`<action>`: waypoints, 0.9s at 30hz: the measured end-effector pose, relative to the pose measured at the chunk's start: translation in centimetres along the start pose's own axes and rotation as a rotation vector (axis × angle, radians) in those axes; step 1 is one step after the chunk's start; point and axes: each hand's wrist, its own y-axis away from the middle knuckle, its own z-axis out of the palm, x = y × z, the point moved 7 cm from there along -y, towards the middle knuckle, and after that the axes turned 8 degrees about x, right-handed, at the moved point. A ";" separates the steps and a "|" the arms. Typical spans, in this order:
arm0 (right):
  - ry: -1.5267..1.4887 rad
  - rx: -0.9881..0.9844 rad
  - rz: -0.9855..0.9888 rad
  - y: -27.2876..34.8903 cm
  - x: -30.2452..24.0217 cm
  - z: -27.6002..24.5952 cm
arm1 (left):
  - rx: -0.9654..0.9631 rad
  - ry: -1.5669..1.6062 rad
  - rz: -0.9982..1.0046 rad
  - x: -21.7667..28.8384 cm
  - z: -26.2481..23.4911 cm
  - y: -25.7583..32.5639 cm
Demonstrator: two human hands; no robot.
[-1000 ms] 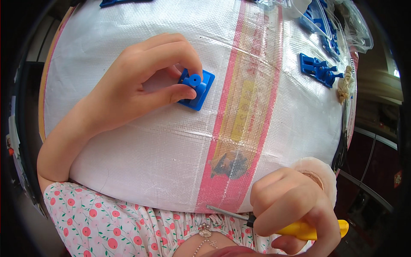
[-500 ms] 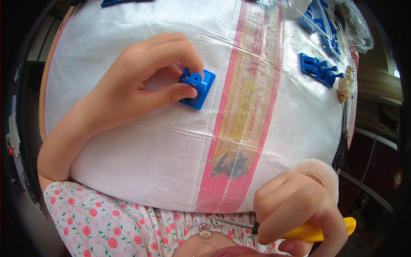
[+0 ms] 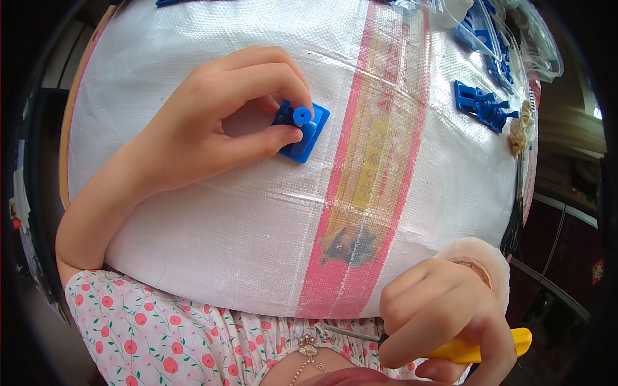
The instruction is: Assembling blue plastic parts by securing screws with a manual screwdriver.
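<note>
Blue plastic part (image 3: 310, 133) sits pinched in the grip of the left hand (image 3: 215, 106), while the right hand (image 3: 444, 302) clasps a yellow-handled tool (image 3: 462, 351) not yet touching it.

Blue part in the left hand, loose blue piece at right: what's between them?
Head view: only the white sheet and its pink-edged yellow stripe.
</note>
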 end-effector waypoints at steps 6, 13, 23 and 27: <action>0.122 0.020 -0.072 0.5 -0.3 -0.5 | -0.015 -0.006 -0.006 0.0 0.1 0.1; 0.227 -0.080 -0.280 -0.3 -1.9 -0.8 | -0.017 0.019 -0.013 -0.3 0.1 0.0; 0.259 0.767 -0.051 1.7 1.8 -9.0 | -0.025 0.043 0.000 -0.2 0.1 0.1; 0.390 0.878 0.159 2.0 2.6 -9.7 | -0.018 0.052 -0.012 -0.4 0.2 0.0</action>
